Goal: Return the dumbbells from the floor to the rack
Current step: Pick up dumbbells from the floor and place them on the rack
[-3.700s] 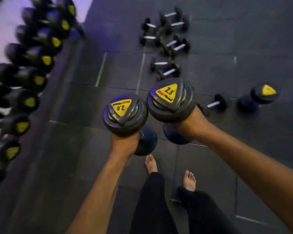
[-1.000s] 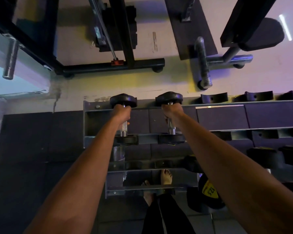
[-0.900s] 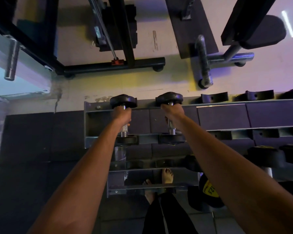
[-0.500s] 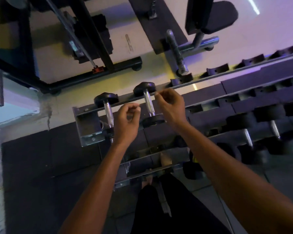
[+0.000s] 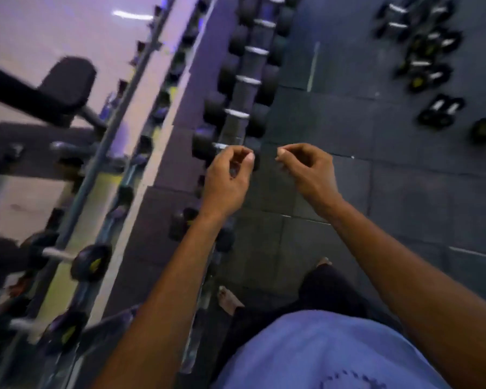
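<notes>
Two hands [image 5: 267, 175] empty | two small dumbbells [image 5: 70, 262] racked | rack [image 5: 101, 153]

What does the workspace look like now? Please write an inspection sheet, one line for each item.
Surface: dark rubber floor tiles.
Job's things: a blurred cluster of small dumbbells lies on the floor, top right; the dumbbell rack on the left carries a row of dumbbells.
Clutter: nothing seen.
Grippers: left hand and right hand are loosely curled, holding nothing.
Cables: nothing seen.
Surroundings: padded gym bench beyond the rack; image is motion-blurred.
</notes>
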`<state>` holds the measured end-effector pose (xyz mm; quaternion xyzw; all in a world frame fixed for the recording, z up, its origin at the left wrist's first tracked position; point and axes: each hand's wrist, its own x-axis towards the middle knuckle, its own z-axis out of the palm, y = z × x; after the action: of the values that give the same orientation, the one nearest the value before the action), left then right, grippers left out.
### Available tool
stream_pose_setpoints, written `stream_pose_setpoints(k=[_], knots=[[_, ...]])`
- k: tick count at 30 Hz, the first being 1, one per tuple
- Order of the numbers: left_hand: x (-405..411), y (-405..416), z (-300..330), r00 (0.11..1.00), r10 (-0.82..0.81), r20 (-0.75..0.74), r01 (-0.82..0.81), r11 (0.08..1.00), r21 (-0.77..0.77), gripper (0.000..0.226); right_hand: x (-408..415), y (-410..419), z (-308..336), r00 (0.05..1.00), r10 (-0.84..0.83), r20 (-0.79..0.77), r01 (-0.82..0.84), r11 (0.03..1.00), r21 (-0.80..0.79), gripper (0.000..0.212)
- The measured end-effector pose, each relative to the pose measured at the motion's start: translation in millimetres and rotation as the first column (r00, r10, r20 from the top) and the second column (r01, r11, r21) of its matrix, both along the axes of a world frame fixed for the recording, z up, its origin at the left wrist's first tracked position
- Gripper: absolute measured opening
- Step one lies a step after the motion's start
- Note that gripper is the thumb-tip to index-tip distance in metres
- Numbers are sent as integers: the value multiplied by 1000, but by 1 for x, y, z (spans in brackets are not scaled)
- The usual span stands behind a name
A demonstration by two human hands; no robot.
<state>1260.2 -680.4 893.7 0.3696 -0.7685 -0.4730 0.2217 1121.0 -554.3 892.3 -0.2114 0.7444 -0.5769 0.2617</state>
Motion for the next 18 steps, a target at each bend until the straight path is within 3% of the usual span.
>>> stream_pose_setpoints(k=[4,10,18], knots=[[-165,79,-6,968,-248,27,248,969,-11,15,-129,127,-5,974,-228,-7,228,974,17,15],[-403,224,-4,862,-506,29,504,861,65,17,-320,288,-1,849,-528,-12,528,849,23,9],[-660,338,-32,677,-734,50,725,677,127,19,-542,397,-28,683,-730,35,729,684,41,14]])
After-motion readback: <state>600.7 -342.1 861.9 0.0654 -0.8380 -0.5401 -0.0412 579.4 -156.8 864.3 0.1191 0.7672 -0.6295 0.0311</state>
